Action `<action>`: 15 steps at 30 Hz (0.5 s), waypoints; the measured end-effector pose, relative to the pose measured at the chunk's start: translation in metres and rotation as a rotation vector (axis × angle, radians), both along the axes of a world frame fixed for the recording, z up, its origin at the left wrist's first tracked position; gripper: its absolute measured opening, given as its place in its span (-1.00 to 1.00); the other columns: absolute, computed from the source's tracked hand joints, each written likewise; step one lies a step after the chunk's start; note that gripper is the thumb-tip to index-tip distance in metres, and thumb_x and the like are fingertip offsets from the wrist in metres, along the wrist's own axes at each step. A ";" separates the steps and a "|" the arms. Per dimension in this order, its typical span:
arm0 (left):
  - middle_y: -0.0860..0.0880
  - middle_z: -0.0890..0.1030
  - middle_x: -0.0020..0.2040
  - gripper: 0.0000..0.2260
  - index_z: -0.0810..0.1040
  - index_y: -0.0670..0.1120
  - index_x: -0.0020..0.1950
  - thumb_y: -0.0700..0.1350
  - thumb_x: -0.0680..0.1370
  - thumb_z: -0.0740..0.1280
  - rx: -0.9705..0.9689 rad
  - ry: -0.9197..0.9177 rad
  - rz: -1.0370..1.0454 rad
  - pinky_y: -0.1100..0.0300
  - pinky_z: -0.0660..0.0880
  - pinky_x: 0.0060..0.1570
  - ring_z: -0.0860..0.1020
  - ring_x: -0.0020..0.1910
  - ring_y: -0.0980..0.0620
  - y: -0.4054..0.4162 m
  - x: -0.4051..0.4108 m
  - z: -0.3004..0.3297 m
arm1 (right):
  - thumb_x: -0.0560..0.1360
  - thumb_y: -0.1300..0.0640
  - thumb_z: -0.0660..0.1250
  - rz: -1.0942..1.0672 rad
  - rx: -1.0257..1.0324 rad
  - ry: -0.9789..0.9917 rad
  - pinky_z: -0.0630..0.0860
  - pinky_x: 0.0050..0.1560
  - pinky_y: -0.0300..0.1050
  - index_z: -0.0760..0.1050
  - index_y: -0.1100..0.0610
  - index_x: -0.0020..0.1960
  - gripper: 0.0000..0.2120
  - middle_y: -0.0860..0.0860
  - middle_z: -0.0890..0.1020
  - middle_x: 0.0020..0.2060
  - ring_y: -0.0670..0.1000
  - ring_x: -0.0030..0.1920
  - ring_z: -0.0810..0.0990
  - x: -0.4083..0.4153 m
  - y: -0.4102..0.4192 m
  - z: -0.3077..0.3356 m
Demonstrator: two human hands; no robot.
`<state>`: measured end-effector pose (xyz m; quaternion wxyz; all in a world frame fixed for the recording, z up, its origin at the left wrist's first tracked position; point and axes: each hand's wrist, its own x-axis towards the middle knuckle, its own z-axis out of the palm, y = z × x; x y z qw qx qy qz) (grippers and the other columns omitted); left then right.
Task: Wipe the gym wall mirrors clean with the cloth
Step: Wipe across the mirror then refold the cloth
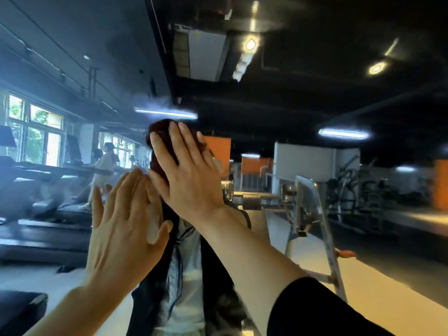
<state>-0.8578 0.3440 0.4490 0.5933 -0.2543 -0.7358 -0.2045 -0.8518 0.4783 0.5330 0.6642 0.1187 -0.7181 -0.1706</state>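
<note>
Nearest to me, my right forearm comes in from the lower right in a dark sleeve (322, 309), and my right hand (191, 170) lies flat with the fingers spread, pressing the dark red cloth (162, 139) against the mirror (303, 98) at about head height. The cloth is bunched under the palm and fingers, showing only above and to the left of them. I judge the open palm is used instead of a fist so the pressure spreads over more of the fabric as it slides. My left hand (126, 224) is lower and just left of it, fingers straight and close together, thumb out, holding nothing. It looks laid flat against the glass, probably to steady me as I lean in, though I cannot tell for sure that it touches. Behind the hands the glass gives back my own reflection, a dark jacket over a pale top, so I am squarely facing the panel. To the right stands a metal stepladder (317, 226), likely there for reaching higher glass. Farther off, in the reflection, I see treadmills (36, 170) by the windows with people on them, orange wall panels (219, 151) and ceiling lights. A hazy smear near the upper left suggests this section is not yet wiped.
</note>
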 end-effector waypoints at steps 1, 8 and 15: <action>-0.26 0.32 0.47 -0.24 0.24 -0.24 0.51 0.14 0.43 0.28 -0.013 0.008 -0.017 -0.34 0.02 0.49 0.24 0.49 -0.22 0.009 0.003 -0.002 | 0.66 -0.12 0.09 -0.001 0.005 -0.002 0.07 0.57 0.13 0.34 0.13 0.54 -0.47 0.24 0.36 0.50 0.20 0.55 0.23 0.005 0.012 -0.003; -0.23 0.31 0.51 -0.28 0.21 -0.19 0.56 0.08 0.45 0.25 -0.101 -0.006 -0.119 -0.25 -0.09 0.54 0.21 0.52 -0.19 0.084 0.030 -0.006 | 0.65 -0.11 0.13 -0.040 -0.110 0.040 -0.02 0.59 0.10 0.32 0.13 0.54 -0.46 0.23 0.34 0.51 0.20 0.57 0.22 0.045 0.110 -0.016; -0.18 0.31 0.53 -0.16 0.29 -0.23 0.55 -0.07 0.34 0.55 -0.174 -0.034 -0.136 -0.36 0.01 0.49 0.21 0.54 -0.15 0.149 0.052 -0.005 | 0.67 -0.17 0.06 -0.067 -0.305 0.144 0.06 0.58 0.21 0.30 0.09 0.54 -0.47 0.19 0.34 0.52 0.18 0.57 0.21 0.078 0.201 -0.012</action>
